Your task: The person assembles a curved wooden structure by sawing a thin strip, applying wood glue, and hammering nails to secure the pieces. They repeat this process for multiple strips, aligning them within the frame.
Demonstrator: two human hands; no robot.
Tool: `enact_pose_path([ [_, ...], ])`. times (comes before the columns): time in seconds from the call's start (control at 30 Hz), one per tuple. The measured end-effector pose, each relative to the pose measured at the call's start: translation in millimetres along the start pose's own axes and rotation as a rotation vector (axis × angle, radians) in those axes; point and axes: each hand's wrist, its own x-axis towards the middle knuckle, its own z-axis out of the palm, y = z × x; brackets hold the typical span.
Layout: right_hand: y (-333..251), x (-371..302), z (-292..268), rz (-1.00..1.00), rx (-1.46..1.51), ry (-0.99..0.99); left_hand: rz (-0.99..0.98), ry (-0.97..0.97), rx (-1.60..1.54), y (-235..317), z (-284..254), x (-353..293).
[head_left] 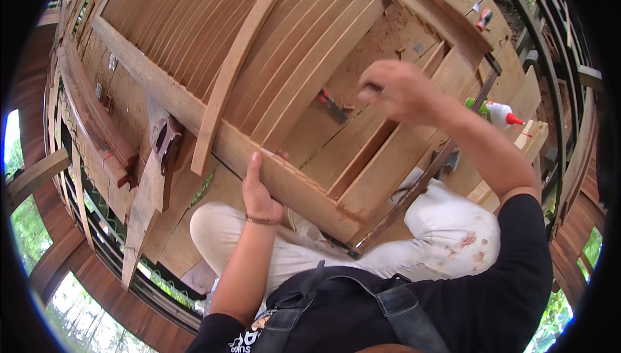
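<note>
A slatted wooden frame, like a louvred panel, leans over my lap. My left hand grips its near side rail, thumb up against the face and fingertips showing over the edge. Over the opening between the slats and the end board hangs my right hand. Its fingers are curled together; whatever they hold, if anything, is hidden. A loose wooden strip lies across the slats. Below, on the planks, I see a tool with a red and black handle. A long metal bar clamp runs along the frame's end.
A white and green bottle with a red nozzle lies right of the frame. Farther back is a red and black handled tool. Dark curved wooden pieces lie at left. Sawdust covers some planks. Railings surround the platform.
</note>
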Motion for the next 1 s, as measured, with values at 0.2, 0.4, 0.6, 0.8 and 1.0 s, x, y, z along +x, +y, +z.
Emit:
enact_pose_path([
  [0.2, -26, 30, 15, 0.006, 0.150, -0.204, -0.019, -0.005, -0.070, 2, 4, -2],
  [0.4, -23, 13, -14, 0.088, 0.122, 0.068, 0.020, 0.037, -0.031, 4, 7, -2],
  [0.6, -6, -135, -44, 0.446, 0.028, 0.777, 0.020, 0.147, 0.038, 9, 2, 2],
  [0.8, 23, -312, 87, 1.188, -0.093, 0.977, -0.016, 0.101, 0.087, 20, -18, 18],
  [1.0, 26, -350, 184, 1.380, -0.256, 0.399, 0.042, 0.110, 0.142, 17, 0, 9],
])
